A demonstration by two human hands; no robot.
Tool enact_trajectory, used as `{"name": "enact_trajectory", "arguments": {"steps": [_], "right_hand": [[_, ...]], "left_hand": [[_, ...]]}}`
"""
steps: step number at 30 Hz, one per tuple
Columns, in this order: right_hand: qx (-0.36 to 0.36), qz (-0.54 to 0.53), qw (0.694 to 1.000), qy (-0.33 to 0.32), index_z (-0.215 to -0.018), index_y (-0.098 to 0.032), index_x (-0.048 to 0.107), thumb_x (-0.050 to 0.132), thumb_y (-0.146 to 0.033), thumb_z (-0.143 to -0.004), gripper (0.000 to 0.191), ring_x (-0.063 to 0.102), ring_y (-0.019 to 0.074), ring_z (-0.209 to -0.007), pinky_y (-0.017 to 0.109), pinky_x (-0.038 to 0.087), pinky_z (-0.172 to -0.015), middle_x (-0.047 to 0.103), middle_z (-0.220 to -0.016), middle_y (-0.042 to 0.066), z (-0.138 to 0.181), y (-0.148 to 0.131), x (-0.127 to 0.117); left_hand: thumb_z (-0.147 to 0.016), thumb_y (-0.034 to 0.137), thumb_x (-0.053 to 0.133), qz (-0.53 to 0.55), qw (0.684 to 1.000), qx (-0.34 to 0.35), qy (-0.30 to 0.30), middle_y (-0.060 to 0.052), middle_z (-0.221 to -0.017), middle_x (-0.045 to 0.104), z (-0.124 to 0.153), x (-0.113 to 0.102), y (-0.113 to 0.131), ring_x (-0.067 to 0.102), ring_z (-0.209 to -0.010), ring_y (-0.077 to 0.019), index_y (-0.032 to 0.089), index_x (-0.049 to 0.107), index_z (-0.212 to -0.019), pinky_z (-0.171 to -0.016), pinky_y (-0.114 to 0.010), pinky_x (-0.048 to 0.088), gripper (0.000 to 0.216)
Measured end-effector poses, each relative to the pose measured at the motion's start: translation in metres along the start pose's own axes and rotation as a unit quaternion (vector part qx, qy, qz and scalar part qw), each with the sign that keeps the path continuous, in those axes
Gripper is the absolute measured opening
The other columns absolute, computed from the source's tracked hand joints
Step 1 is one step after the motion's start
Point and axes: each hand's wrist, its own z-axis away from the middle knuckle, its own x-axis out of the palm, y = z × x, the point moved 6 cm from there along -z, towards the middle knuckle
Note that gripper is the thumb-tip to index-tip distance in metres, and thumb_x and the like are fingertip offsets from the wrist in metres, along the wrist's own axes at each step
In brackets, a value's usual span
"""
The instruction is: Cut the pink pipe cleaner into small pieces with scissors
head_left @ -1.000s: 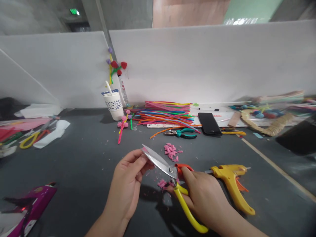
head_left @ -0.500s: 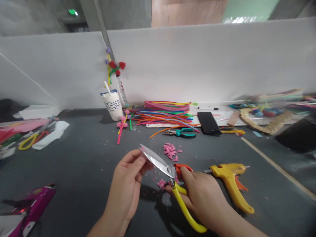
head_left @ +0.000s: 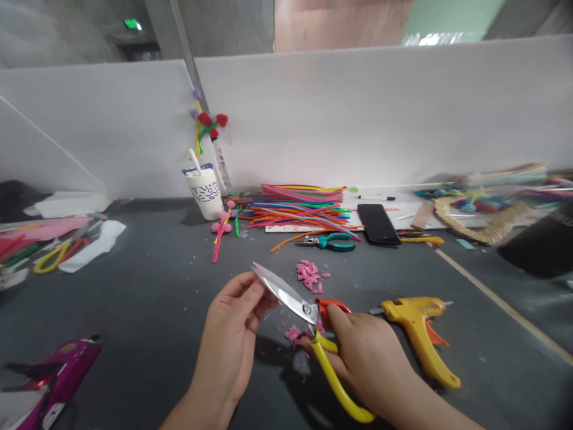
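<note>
My right hand (head_left: 364,352) is wrapped round the handles of a pair of scissors (head_left: 286,295), one handle yellow and the other red-orange. The silver blades point up and to the left. At their tips my left hand (head_left: 235,328) is closed in a pinch, thumb against fingers; what lies between them is hidden by the blades and fingers. Short pink fuzzy snippets (head_left: 308,275) lie in a small pile beyond the blades. More pink snippets (head_left: 293,333) are scattered on the dark table below the scissors, close to my right fingers.
A yellow glue gun (head_left: 416,334) lies right of my right hand, a purple glue gun (head_left: 67,370) at lower left. Behind are pliers (head_left: 326,241), a phone (head_left: 378,224), colourful pipe cleaners (head_left: 299,206), a pink pipe-cleaner flower (head_left: 219,233) and a white cup (head_left: 206,194).
</note>
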Motion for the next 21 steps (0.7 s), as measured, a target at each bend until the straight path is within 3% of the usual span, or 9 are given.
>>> {"name": "enact_trajectory", "arguments": {"steps": [16,21], "right_hand": [[0.013,-0.013,1.000,-0.020,-0.076,-0.017,0.052,0.057,-0.041,-0.070,0.025,0.054,0.0193,-0.041,0.026,0.022,-0.042,0.059,-0.049,0.001,0.0015,0.0022,0.0021],[0.083,-0.169,0.979,-0.085,-0.062,-0.020,0.046,0.048,-0.039,-0.076,0.024,0.045,0.0129,-0.039,0.023,0.020,-0.041,0.053,-0.046,-0.001,-0.0058,0.0090,0.0038]], "left_hand": [[-0.071,0.018,0.063,-0.020,0.999,0.027,0.012,0.000,-0.069,0.065,-0.0005,-0.0020,0.0042,0.057,-0.062,-0.0084,0.016,0.067,-0.077,-0.062,-0.019,0.047,0.008],[-0.070,0.018,0.063,-0.007,1.000,0.014,0.004,-0.001,-0.071,0.065,0.0023,0.0008,0.0059,0.058,-0.063,-0.0087,0.015,0.066,-0.076,-0.061,-0.018,0.047,0.007]]}}
